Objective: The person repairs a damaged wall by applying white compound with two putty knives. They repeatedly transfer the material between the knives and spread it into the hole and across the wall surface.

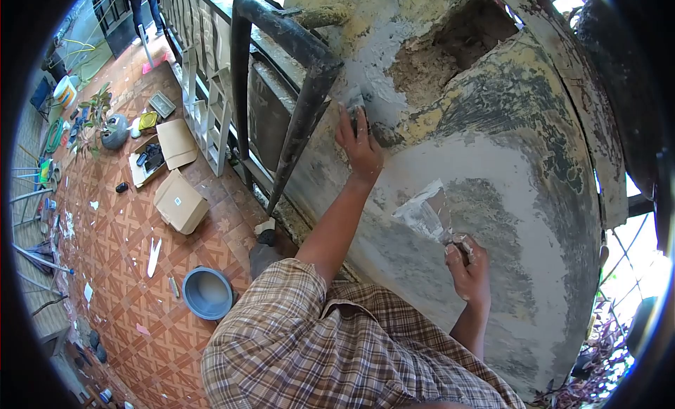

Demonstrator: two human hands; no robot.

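My right hand (469, 268) is closed around the handle of a putty knife (439, 211). White paste covers much of its blade, which lies over the grey, partly smoothed wall (485, 198). My left hand (360, 143) is up at the wall, beside a patch of wet grey filler (380, 103). Its fingers are bent, and a small greyish thing shows at their tips; what it is I cannot make out. Just above and to the right, a rough broken hole (450, 54) exposes brown rubble. White smears and peeling yellow paint surround it.
A black metal railing (302, 92) stands close to my left arm. On the tiled floor (133, 296) are a blue tub (190, 294) with whitish contents, cardboard boxes (181, 201), a potted plant (112, 135) and an aluminium ladder (214, 120). Another person's legs (144, 8) show at the far end.
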